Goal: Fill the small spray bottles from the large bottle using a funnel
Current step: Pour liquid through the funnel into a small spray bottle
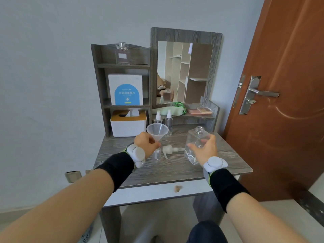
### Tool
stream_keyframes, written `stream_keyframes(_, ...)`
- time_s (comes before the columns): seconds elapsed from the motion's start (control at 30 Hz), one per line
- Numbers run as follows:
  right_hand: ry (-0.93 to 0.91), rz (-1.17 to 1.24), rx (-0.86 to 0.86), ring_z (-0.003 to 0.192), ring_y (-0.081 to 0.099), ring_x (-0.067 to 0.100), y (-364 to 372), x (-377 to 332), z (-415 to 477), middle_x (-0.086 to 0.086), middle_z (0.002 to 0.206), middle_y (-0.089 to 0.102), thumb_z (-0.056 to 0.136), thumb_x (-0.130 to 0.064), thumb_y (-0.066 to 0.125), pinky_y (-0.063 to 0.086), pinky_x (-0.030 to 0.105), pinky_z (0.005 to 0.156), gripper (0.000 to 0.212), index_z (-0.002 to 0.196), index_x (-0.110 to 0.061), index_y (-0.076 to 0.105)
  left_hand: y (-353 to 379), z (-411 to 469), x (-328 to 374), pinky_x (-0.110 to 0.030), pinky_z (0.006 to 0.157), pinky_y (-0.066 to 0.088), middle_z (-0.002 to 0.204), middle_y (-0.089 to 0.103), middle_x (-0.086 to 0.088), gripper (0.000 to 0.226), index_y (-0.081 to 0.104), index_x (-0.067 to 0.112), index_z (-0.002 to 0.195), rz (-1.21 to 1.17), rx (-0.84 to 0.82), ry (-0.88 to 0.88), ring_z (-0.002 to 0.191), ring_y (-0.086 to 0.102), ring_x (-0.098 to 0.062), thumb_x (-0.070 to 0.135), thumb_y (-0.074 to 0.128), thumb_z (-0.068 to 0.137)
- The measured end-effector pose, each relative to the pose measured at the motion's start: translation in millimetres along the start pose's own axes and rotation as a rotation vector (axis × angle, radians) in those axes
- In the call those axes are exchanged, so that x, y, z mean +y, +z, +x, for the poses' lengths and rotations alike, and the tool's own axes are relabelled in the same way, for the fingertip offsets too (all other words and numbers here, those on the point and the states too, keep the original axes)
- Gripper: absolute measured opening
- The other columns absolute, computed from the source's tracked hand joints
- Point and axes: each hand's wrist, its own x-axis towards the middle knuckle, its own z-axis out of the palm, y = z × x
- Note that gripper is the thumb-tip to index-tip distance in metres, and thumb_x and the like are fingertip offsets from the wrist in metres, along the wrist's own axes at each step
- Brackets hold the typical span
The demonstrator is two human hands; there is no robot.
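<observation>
A clear funnel (157, 132) sits in the neck of a small open clear bottle (156, 156) on the grey table (219, 160). My left hand (146, 143) pinches the funnel's stem just above that bottle. My right hand (205, 149) grips the large square clear bottle (195, 145), which has no cap, holds a little clear liquid at its bottom and is tilted slightly. A white pump cap (169, 149) lies on the table between my hands. Two small spray bottles (168, 122) with white spray tops stand behind the funnel.
A white tissue box (128, 124) and a blue-and-white carton (125, 89) fill the shelf unit at the back left. A mirror (184, 72) stands behind the table. A green pouch (168, 110) lies on its ledge. A brown door (280, 85) is close on the right.
</observation>
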Motion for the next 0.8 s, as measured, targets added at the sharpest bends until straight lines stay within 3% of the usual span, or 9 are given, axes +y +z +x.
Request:
stream_keyframes(0.07,-0.014,-0.010,-0.001,0.100,0.061,0.025,-0.9,-1.6,1.1,0.006,0.115,0.060,0.076,-0.023,0.085,0.045,0.032,0.081,0.060,0.117,-0.017,0.041,-0.2,0.4,0.7,-0.042,0.084,0.057,0.090,0.074,-0.014,0.022,0.073,0.002,0.090,0.002,-0.005,-0.008,0.090,0.069,-0.029,0.023,0.075,0.084)
stream_keyframes(0.17,-0.080,-0.046,0.019,0.100,0.060,0.023,-4.2,-13.5,1.3,0.002,0.112,0.060,0.075,-0.028,0.085,0.043,0.030,0.078,0.059,0.117,-0.017,0.044,-0.6,2.5,1.0,-0.041,0.083,0.057,0.090,0.073,-0.012,0.021,0.072,0.003,0.090,0.002,-0.017,-0.010,0.089,0.069,-0.028,0.023,0.075,0.084)
stream_keyframes(0.4,-0.383,-0.139,0.022,0.102,0.058,0.012,-16.0,-67.1,1.6,-0.013,0.108,0.060,0.071,-0.031,0.085,0.043,0.028,0.077,0.051,0.106,-0.032,0.048,-4.6,1.2,8.7,-0.031,0.075,0.051,0.089,0.069,-0.010,0.022,0.071,0.002,0.090,0.065,-0.030,-0.015,0.081,0.062,-0.023,0.023,0.075,0.085)
stream_keyframes(0.6,-0.569,-0.415,0.063,0.111,0.053,0.019,-22.8,-98.9,4.6,-0.004,0.119,0.058,0.072,-0.033,0.084,0.045,0.037,0.092,0.066,0.129,-0.027,0.050,-5.3,-0.3,11.0,-0.030,0.076,0.051,0.091,0.069,-0.010,0.023,0.071,0.001,0.095,0.096,-0.032,-0.012,0.082,0.061,-0.023,0.022,0.074,0.085)
stream_keyframes(0.8,-0.686,-0.690,0.084,0.109,0.050,0.029,-24.5,-117.9,7.5,0.004,0.113,0.055,0.073,-0.023,0.080,0.040,0.042,0.093,0.071,0.137,-0.026,0.048,-5.7,0.5,9.6,-0.030,0.074,0.052,0.087,0.068,-0.008,0.022,0.069,0.004,0.093,0.096,-0.045,-0.008,0.082,0.063,-0.023,0.025,0.073,0.087)
